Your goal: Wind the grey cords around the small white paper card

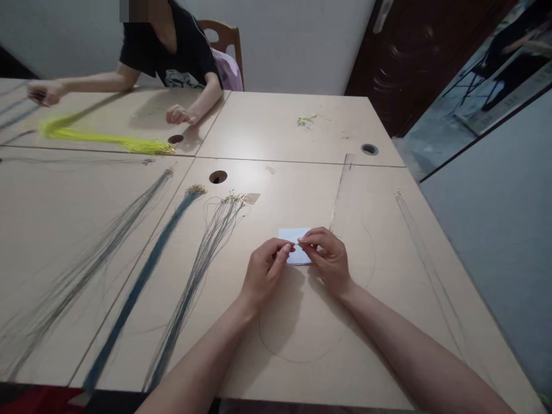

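Observation:
Over a small white paper pad (288,234), my left hand (266,270) and my right hand (330,261) face each other with thumbs and forefingers pinched. A thin grey cord (297,362) runs in a wide loop on the table below them, and both hands appear closed on its end parts. Between the fingertips is a tiny piece, too small to make out. Left of my hands lies a bundle of grey cords (202,264) with gold-coloured metal ends. Just beyond my right hand is a clear ruler (342,187).
Further left lie a teal cord bundle (150,267) and a grey-green cord bundle (107,247). A few cords (425,256) lie at the right. Across the table sits a person (172,57) near a yellow cord bundle (103,137). Small scraps (306,121) lie at the back; a cable hole (218,177) is nearer.

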`<state>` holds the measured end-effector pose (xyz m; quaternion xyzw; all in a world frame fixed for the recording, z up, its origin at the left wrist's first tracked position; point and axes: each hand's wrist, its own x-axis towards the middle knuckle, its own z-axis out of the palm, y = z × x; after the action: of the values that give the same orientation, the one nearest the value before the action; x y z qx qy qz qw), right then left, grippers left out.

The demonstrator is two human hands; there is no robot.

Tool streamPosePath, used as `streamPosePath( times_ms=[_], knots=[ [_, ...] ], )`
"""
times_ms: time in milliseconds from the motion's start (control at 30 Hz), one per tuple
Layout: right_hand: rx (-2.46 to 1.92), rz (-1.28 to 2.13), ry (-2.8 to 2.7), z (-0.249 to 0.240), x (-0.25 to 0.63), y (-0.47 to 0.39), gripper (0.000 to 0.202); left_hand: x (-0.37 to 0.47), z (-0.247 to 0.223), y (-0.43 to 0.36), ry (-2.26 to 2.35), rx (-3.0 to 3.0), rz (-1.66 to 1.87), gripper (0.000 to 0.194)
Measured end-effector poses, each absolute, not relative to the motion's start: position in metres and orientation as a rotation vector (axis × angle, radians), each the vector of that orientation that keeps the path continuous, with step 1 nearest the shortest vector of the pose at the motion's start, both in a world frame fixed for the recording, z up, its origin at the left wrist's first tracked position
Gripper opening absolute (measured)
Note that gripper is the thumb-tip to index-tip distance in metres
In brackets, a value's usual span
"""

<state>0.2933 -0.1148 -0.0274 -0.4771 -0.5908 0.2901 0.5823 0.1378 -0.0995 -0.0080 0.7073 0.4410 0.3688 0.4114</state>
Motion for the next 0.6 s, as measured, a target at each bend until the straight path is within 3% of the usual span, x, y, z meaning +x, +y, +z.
streamPosePath(
  times_ms=[600],
  knots=[
    [-1.137, 0.715, -1.458, -0.0308, 0.2925, -0.1145, 0.011, 0.1372, -0.0114, -0.0997, 1.162, 1.612, 0.873, 0.017]
  ],
)
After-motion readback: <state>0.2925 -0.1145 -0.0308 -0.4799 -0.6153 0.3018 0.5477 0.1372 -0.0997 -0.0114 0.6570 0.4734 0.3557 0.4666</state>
